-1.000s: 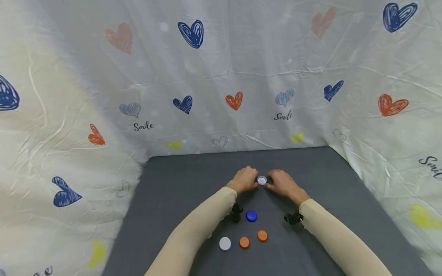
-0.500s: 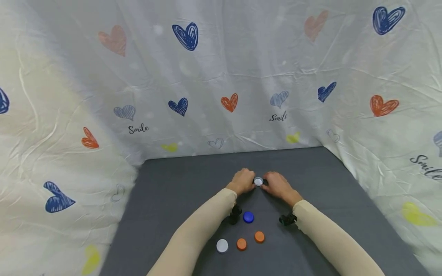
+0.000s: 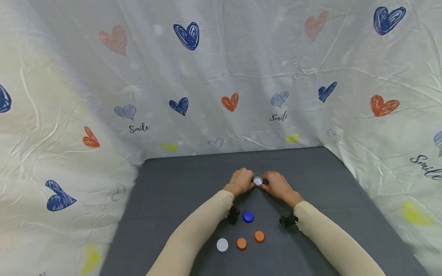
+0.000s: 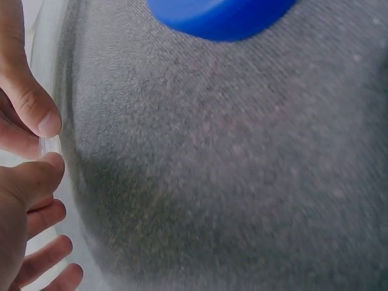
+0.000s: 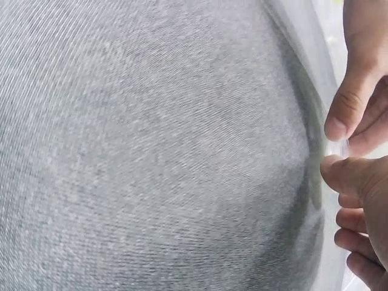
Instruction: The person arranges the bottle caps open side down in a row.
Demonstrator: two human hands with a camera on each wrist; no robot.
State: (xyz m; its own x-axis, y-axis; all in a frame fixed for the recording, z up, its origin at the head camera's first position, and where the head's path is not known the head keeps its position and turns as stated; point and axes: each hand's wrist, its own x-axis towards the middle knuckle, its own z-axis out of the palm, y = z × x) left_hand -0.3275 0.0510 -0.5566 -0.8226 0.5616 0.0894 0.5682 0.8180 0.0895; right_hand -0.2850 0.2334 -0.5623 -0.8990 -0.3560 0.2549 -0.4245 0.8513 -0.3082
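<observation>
Far back on the grey table, my left hand (image 3: 239, 180) and right hand (image 3: 277, 185) meet at a small round white cap (image 3: 258, 181) with a greyish rim, its round face turned upward. Each pinches one side of it between thumb and fingers. From the left wrist, the cap's clear, ridged edge (image 4: 50, 145) shows between the two thumbs, my left hand (image 4: 27, 200) below and my right above. The right wrist view has my right hand (image 5: 364, 188) below, with the cap mostly hidden by fingertips.
Nearer me on the grey table (image 3: 172, 191) lie a blue cap (image 3: 248, 216), a white cap (image 3: 222, 245) and two orange caps (image 3: 241, 243). A white cloth (image 3: 214, 76) printed with hearts hangs behind and at both sides.
The head view has shifted slightly. My right hand has closed in a little on the white cap from the right; over the last half second both hands stay nearly still.
</observation>
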